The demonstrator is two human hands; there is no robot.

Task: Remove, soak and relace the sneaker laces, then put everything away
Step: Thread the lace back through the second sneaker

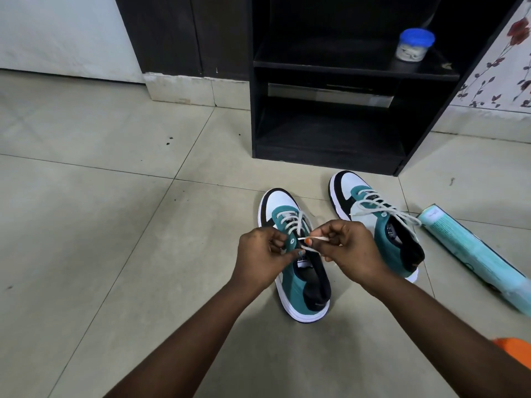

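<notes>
Two teal, white and black sneakers stand on the tiled floor. The left sneaker [298, 285] lies under my hands, its white lace [293, 221] threaded through the lower eyelets. My left hand [263, 254] pinches the teal eyelet flap and lace at the sneaker's top. Close beside it, my right hand [349, 248] pinches a lace end just above the tongue. The right sneaker [376, 222] sits apart to the right, fully laced with loose ends trailing.
A black open shelf unit [327, 133] stands just beyond the sneakers, with a blue-lidded clear jar [413, 45] on its upper shelf. A pale teal roll [471, 257] lies on the floor to the right. Bare tiles stretch to the left.
</notes>
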